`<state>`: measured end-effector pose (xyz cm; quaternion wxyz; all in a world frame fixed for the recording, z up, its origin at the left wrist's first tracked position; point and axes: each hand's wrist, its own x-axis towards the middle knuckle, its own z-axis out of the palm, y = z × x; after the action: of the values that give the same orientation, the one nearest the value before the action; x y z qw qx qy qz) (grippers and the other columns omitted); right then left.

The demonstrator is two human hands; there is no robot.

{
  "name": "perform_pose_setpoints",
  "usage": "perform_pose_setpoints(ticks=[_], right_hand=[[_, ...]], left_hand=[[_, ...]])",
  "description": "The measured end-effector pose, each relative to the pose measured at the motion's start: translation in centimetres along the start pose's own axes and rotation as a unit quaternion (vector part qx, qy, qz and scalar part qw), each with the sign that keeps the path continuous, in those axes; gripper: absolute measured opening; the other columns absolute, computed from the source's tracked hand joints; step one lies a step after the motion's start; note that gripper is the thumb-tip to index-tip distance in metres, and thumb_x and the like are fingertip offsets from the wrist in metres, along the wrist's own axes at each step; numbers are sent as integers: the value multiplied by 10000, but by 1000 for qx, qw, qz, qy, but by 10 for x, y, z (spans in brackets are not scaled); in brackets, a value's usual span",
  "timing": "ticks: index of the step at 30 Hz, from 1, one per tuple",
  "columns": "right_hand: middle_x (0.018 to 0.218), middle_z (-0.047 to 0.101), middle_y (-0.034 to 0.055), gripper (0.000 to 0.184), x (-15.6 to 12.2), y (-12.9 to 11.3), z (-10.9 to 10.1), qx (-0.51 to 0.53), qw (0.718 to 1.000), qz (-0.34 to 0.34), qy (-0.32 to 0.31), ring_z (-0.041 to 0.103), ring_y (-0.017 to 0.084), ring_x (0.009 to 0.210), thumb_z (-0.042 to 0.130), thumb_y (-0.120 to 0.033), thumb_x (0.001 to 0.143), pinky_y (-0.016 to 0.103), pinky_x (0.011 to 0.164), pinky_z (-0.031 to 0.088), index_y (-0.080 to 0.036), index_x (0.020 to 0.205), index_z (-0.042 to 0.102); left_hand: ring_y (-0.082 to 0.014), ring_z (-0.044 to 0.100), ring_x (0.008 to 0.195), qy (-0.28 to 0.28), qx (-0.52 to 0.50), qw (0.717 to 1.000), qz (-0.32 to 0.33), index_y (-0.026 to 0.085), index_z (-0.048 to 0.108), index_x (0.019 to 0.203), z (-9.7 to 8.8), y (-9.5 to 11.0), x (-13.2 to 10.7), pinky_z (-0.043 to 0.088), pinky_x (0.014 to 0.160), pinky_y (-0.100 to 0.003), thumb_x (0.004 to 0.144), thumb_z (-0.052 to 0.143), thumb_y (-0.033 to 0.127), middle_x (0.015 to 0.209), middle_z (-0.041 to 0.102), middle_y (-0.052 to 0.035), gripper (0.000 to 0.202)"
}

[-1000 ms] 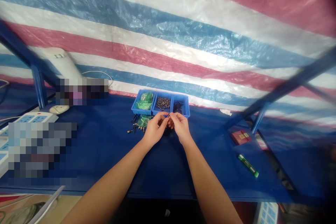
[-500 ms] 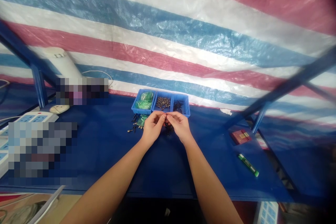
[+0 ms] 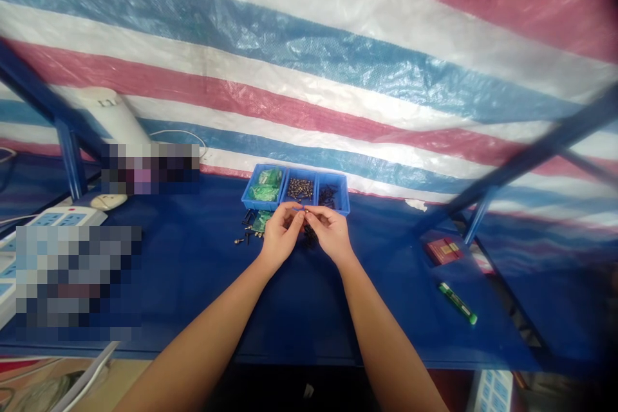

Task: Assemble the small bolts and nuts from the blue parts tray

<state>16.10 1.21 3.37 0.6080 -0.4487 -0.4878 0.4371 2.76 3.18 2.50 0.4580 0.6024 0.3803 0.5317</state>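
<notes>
My left hand [image 3: 282,230] and my right hand [image 3: 329,232] meet fingertip to fingertip in front of three blue bins. Both are closed in a pinch around something small between them, mostly hidden by the fingers. Green packets fill the left bin [image 3: 247,203]. Small brass-coloured metal fittings [image 3: 300,189] lie in the middle bin, and black screw-like pieces [image 3: 327,196] in the right one. Beside my left hand, a green packet [image 3: 261,221] and several loose fittings [image 3: 239,241] rest on the blue table. More black pieces [image 3: 310,237] show between my hands.
A white power strip [image 3: 62,215] and a blurred-out patch take up the left side. To the right lie a dark red box [image 3: 443,250] and a green tube [image 3: 458,303]. Blue frame bars [image 3: 526,154] slant at both sides, before a striped plastic sheet [image 3: 309,71].
My fingertips have shifted slightly against each other around the small thing. The arms, bins and other things stay where they were.
</notes>
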Motion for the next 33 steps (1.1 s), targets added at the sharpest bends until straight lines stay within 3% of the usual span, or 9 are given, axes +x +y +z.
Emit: perform_pose_setpoints(ticks=[4, 12, 19, 27, 33], right_hand=[[928, 748, 57, 261, 0, -3, 0, -10, 1000, 0, 16, 702, 218, 829, 718, -367, 760, 366, 788, 579, -195, 954, 741], [937, 748, 57, 282, -3, -2, 6, -20, 1000, -3, -16, 704, 215, 794, 717, -377, 759, 361, 760, 587, -208, 985, 732], [930, 755, 54, 287, -1, -3, 4, -2, 1000, 10, 18, 707, 224, 819, 720, -391, 754, 371, 779, 586, -195, 963, 743], [956, 749, 60, 286, -3, -1, 5, -26, 1000, -3, 13, 701, 225, 849, 717, -381, 760, 375, 816, 575, -206, 986, 740], [903, 744, 58, 278, -2, 0, 5, -12, 1000, 1, 16, 696, 218, 801, 708, -389, 768, 369, 769, 584, -213, 980, 737]], left_hand=[[-118, 604, 612, -4, -3, 1000, 6, 176, 593, 1023, 1, -3, 0, 499, 608, -240, 873, 583, 364, 753, 635, -9, 241], [-106, 546, 582, 20, 41, 999, -7, 169, 591, 802, -2, -6, 1, 452, 561, -216, 897, 535, 402, 658, 573, 10, 258], [-120, 591, 604, 1, -6, 1000, -4, 184, 572, 1006, 1, -3, 1, 488, 588, -234, 879, 569, 389, 723, 617, 3, 241], [-94, 506, 546, 12, 71, 997, 4, 166, 571, 740, -2, -2, 0, 416, 546, -209, 906, 517, 401, 600, 534, 25, 293], [-123, 590, 618, 0, 5, 1000, -11, 189, 558, 948, 0, -3, 0, 480, 594, -235, 886, 553, 403, 710, 609, 6, 223]])
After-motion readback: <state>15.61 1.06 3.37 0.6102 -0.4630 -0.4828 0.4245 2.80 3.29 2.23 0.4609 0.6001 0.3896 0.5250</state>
